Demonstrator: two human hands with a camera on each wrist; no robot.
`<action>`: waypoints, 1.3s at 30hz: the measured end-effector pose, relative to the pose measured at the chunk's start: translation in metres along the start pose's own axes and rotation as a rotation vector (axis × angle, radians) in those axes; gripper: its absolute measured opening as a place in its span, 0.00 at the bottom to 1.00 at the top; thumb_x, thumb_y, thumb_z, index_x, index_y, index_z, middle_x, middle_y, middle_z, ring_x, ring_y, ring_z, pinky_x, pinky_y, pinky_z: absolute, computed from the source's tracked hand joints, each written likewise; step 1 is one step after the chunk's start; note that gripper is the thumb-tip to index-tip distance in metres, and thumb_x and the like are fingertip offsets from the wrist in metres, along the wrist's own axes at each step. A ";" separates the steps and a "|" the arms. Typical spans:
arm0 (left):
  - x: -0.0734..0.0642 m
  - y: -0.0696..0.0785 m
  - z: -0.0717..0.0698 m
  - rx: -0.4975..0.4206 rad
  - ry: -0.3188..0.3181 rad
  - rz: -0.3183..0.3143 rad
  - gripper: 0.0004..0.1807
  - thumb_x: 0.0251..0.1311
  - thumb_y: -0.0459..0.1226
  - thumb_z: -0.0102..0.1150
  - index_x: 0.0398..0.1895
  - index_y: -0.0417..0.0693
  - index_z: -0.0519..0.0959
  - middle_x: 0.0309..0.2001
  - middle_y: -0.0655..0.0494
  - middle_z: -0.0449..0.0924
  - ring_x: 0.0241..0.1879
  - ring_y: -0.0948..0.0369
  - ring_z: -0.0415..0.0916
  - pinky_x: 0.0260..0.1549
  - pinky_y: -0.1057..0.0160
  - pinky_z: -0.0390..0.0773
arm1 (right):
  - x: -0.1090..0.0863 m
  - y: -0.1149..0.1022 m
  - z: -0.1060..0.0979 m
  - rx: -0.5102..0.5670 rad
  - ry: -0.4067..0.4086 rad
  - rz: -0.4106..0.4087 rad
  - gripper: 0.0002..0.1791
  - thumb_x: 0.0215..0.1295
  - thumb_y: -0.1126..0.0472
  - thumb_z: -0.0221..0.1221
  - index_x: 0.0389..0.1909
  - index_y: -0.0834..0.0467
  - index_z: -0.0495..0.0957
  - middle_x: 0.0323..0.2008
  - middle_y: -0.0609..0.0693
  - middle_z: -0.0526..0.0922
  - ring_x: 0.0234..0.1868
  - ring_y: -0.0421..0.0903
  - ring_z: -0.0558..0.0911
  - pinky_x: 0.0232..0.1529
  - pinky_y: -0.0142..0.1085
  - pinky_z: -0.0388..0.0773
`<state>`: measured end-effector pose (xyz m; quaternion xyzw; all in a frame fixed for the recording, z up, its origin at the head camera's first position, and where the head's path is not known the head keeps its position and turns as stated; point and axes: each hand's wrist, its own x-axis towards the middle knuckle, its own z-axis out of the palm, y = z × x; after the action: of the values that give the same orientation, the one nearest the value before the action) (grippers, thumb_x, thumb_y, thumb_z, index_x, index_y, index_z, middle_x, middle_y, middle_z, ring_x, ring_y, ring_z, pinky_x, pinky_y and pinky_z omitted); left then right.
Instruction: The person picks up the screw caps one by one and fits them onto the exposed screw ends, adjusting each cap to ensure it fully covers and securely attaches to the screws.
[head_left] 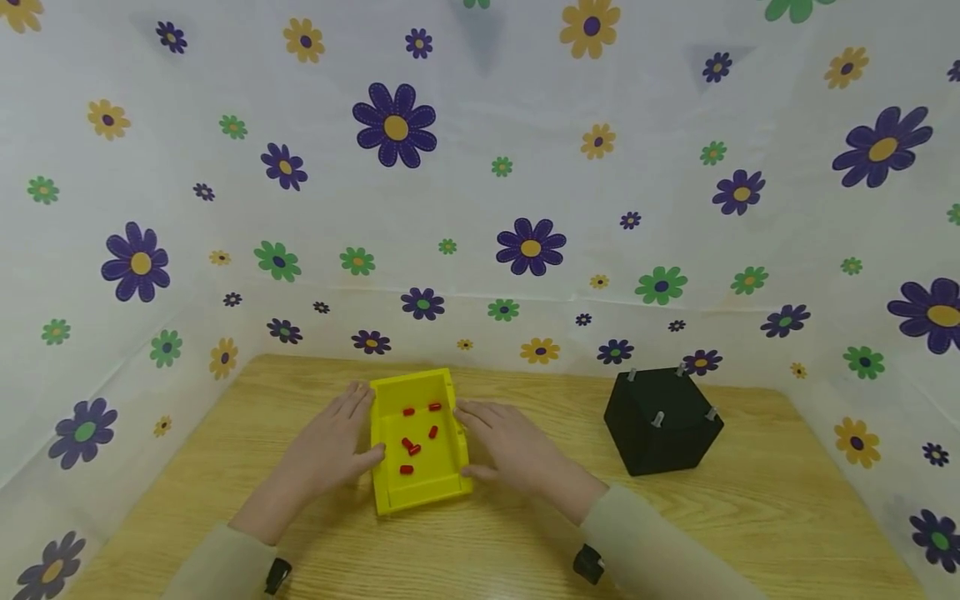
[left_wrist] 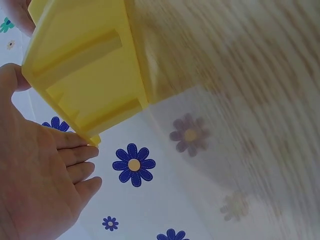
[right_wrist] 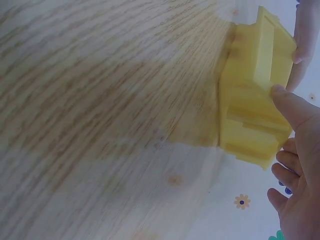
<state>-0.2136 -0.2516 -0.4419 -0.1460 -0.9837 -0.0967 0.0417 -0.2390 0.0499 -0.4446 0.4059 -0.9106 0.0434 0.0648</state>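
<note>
A yellow plastic bin (head_left: pixel 422 493) sits on the wooden table, left of the middle in the head view. Inside it, several small red cylindrical pieces (head_left: pixel 407 470) lie scattered on the floor of the bin. My left hand (head_left: pixel 330 446) rests along its left side, fingers stretched forward and thumb at the rim. On the opposite side, my right hand (head_left: pixel 513 442) touches the right rim with fingertips and thumb. Both wrist views show the bin's outer side wall (left_wrist: pixel 95 75) with ribs, and the thumb against its edge. The red pieces are hidden in those views.
To the right on the wooden table (head_left: pixel 540 533) stands a black box-like block (head_left: pixel 660 425) with several grey clips on its top edges. A white cloth with printed flowers (head_left: pixel 465 200) hangs behind the table and along both sides.
</note>
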 end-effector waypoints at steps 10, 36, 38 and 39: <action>0.003 0.000 -0.001 0.022 0.006 0.037 0.45 0.70 0.50 0.58 0.80 0.30 0.60 0.82 0.32 0.57 0.82 0.36 0.54 0.80 0.37 0.61 | -0.003 -0.002 0.001 0.007 0.022 0.010 0.45 0.71 0.36 0.65 0.80 0.56 0.64 0.81 0.52 0.66 0.79 0.52 0.70 0.81 0.50 0.67; 0.010 0.006 0.009 0.103 0.023 0.162 0.44 0.72 0.49 0.54 0.81 0.30 0.57 0.84 0.36 0.53 0.84 0.39 0.52 0.82 0.40 0.58 | -0.029 -0.011 0.003 -0.136 0.097 0.009 0.49 0.69 0.30 0.62 0.78 0.59 0.66 0.78 0.54 0.71 0.77 0.52 0.72 0.79 0.47 0.71; 0.010 0.007 0.009 0.104 0.025 0.169 0.43 0.71 0.48 0.54 0.81 0.30 0.57 0.83 0.36 0.54 0.83 0.38 0.52 0.82 0.40 0.59 | -0.032 -0.011 0.004 -0.131 0.110 0.006 0.49 0.69 0.30 0.63 0.78 0.59 0.67 0.77 0.55 0.71 0.76 0.53 0.72 0.78 0.47 0.71; 0.010 0.008 0.009 0.104 0.026 0.173 0.43 0.71 0.48 0.54 0.81 0.30 0.57 0.83 0.36 0.54 0.83 0.38 0.52 0.82 0.40 0.59 | -0.033 -0.012 0.004 -0.128 0.108 0.011 0.49 0.69 0.30 0.62 0.78 0.59 0.66 0.78 0.54 0.71 0.76 0.52 0.72 0.78 0.47 0.71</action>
<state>-0.2217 -0.2394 -0.4481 -0.2268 -0.9704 -0.0434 0.0703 -0.2085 0.0655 -0.4531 0.3929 -0.9090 0.0073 0.1391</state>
